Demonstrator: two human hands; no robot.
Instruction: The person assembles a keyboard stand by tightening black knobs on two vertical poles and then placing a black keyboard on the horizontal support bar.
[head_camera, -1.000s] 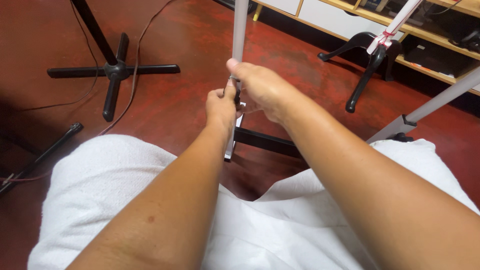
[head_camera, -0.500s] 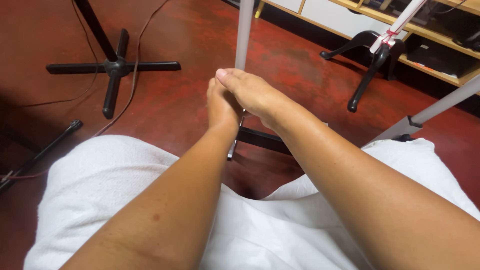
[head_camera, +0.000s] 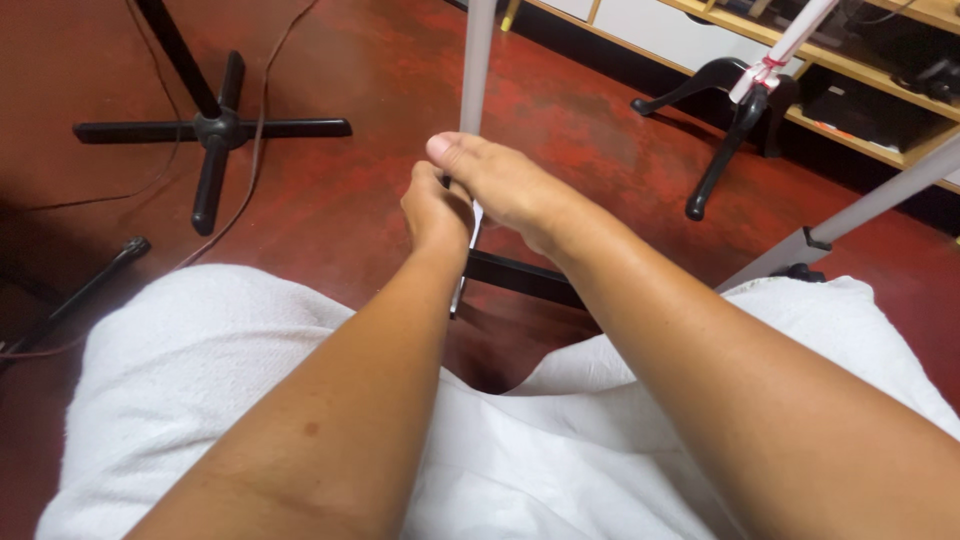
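The grey pole (head_camera: 476, 70) rises upright from the red floor (head_camera: 380, 200), just beyond the white-clad knees. It is best kept vertical and steadied with an even grip. Both hands clench it: right hand (head_camera: 505, 180) wrapped over the top, left hand (head_camera: 435, 212) beneath, touching.

two hands (head_camera: 440, 215), three stands (head_camera: 215, 130) — one shelf (head_camera: 860, 75)

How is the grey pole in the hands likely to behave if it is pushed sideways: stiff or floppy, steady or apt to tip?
The pole looks like a straight metal tube, so probably stiff. It seems to join a black base bar low down, so it may sway more than topple. Both the left hand and right hand wrap it, which should steady it.
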